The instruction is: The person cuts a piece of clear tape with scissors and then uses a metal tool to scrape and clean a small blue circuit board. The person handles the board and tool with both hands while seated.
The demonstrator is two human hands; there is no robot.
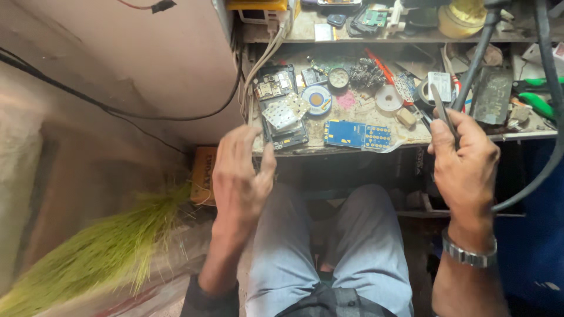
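The right hand (465, 157), a metal link watch (470, 253) on its wrist, is raised in front of the cluttered wooden desk (352, 144), its grip pinching a pair of slim grey metal tweezers (443, 111) whose tips point up and away; the lower part of the tweezers is hidden inside the fingers. The left hand (239, 182) hangs in the air just off the desk's front left corner, fingers loosely spread and empty; it is blurred, so the fingertips are hard to make out. Nearest to it on the desk lies a dismantled black phone body (281, 105) with a perforated silver metal shield (281, 115) resting on top. To the right of that lie a blue rectangular circuit board with a keypad grid (356, 134), a round blue-and-white tin (316, 98), a white roll of tape (388, 98) and a dark tangle of small parts (366, 75) whose pieces cannot be told apart. A thick black cable (552, 117) runs down the right edge, partly out of frame, and a second dark cable (474, 61) crosses behind the tweezers. The upper shelf (305, 32) is cut off at the top of the view, and its contents are only partly visible. Below, the person's knees in grey trousers (329, 246) fill the centre, and a green bristle broom (106, 249) at lower left is blurred and runs off the frame.
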